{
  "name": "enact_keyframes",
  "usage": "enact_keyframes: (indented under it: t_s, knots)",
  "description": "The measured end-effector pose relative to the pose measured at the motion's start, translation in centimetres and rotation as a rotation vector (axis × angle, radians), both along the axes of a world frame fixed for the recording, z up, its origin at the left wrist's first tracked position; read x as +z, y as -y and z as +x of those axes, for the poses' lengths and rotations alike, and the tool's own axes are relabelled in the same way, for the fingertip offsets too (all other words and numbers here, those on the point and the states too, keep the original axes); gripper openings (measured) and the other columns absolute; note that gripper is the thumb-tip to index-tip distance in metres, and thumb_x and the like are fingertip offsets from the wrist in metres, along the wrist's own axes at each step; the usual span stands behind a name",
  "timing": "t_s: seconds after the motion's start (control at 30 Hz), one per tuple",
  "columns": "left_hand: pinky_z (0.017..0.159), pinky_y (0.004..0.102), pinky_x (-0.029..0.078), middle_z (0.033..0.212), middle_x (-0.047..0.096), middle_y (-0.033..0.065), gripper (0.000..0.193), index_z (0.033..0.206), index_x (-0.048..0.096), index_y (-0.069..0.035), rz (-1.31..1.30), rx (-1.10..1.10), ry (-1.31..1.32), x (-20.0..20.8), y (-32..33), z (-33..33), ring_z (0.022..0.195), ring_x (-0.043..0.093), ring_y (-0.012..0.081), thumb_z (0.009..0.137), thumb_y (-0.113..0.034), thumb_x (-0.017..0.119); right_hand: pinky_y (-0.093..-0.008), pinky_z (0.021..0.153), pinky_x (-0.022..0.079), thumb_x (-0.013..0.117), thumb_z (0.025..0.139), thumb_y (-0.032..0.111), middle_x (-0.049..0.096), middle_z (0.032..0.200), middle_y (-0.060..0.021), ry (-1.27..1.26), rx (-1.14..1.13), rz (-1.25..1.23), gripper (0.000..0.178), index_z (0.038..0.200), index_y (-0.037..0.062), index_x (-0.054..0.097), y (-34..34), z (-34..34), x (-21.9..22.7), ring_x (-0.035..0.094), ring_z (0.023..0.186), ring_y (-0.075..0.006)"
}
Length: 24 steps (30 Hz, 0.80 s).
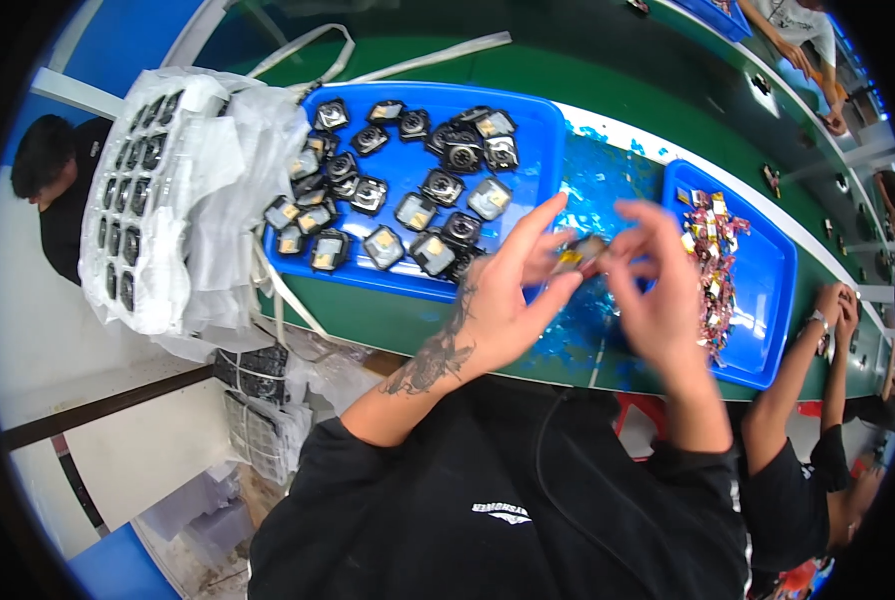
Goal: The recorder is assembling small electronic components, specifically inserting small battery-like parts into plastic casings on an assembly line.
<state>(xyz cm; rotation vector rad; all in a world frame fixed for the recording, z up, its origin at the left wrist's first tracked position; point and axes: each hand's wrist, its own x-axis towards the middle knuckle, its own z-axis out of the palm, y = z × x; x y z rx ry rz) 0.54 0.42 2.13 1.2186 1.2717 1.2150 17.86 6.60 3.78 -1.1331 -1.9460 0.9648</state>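
My left hand point(516, 295) pinches a small dark part with a yellow patch point(574, 256) between thumb and fingers, over the workbench. Close against the part's right side, my right hand point(666, 290) has its fingers curled; motion blurs them, and what they hold is hidden. To the left, a large blue tray point(538, 165) contains many square black units point(442, 187), some showing a round centre and some a pale plate. On the right, a smaller blue tray point(766, 290) carries a heap of small reddish wired parts point(710, 250).
Stacked clear plastic trays with black units point(138, 190) stand left of the large tray. Blue film point(613, 165) covers the bench between both trays. A co-worker's hands point(836, 305) are beyond the smaller tray. Across the green belt point(608, 60) are other people; one person point(53, 190) is far left.
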Motion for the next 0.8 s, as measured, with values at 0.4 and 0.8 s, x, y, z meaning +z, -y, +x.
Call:
enact_keyframes:
  t_s: [0.4,0.8]
  knots:
    - [0.085,0.0411,0.045,0.104,0.059,0.0110,0.041,0.117,0.060,-0.004,0.150,0.131,-1.164,-2.6,-3.9,-4.5,0.103,0.054,0.0318,0.079,-0.014,0.072,-0.0409,0.085,0.051,0.083,0.069,0.025,0.067,0.104,-0.0193,0.456,-0.235,-0.069,0.047,0.107,0.0025,0.064,-24.7,2.0,-8.5,0.064,0.101,-0.0340]
    - [0.076,0.0348,0.058,0.105,0.064,0.0223,0.017,0.110,0.046,-0.002,-0.196,-0.027,0.702,-1.3,-3.6,-1.3,0.085,0.069,0.0234,0.095,-0.003,0.053,-0.0395,0.075,0.053,0.074,0.075,0.012,0.070,0.084,-0.0163,0.710,0.171,0.145,0.017,0.087,0.0015,0.070,-14.3,9.0,-1.9,0.067,0.080,-0.0322]
